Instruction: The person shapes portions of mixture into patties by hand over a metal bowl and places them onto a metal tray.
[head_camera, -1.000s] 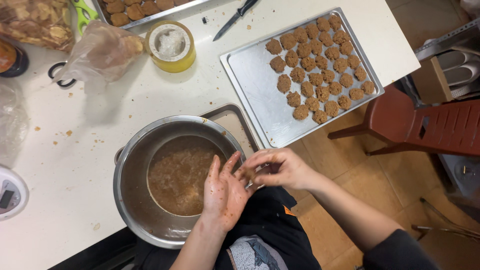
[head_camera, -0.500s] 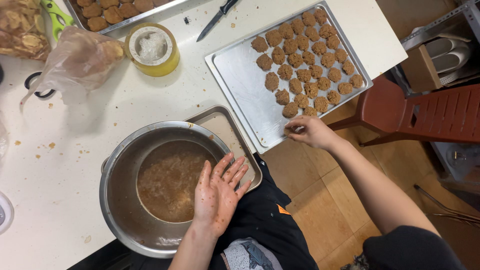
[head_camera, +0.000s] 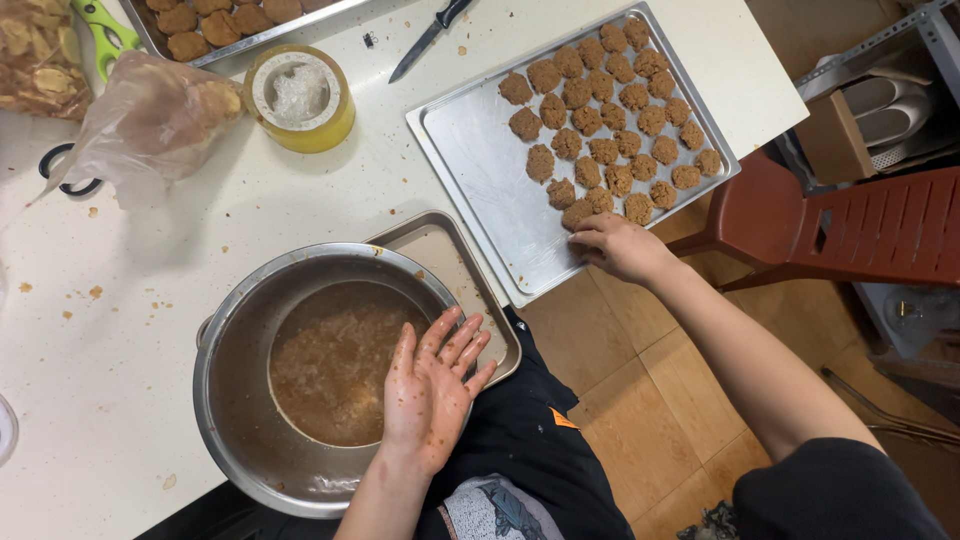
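White worktop (head_camera: 250, 200) carries everything: right hand (head_camera: 620, 245), grip pinched on a brown dough ball (head_camera: 578, 213), sets it at the baking tray's (head_camera: 480, 170) near edge; left hand (head_camera: 430, 390), fingers spread empty, rests over the steel mixing bowl (head_camera: 235, 420).

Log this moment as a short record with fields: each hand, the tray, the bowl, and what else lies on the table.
left hand: left hand, open and smeared with brown mix, fingers spread over the rim of the steel bowl
right hand: right hand at the near edge of the baking tray, fingers at a brown dough piece
tray: rows of brown pieces on its right part, left part bare
bowl: holds brown mix
table: knife, yellow tape roll, plastic bag, smaller tray beside the bowl
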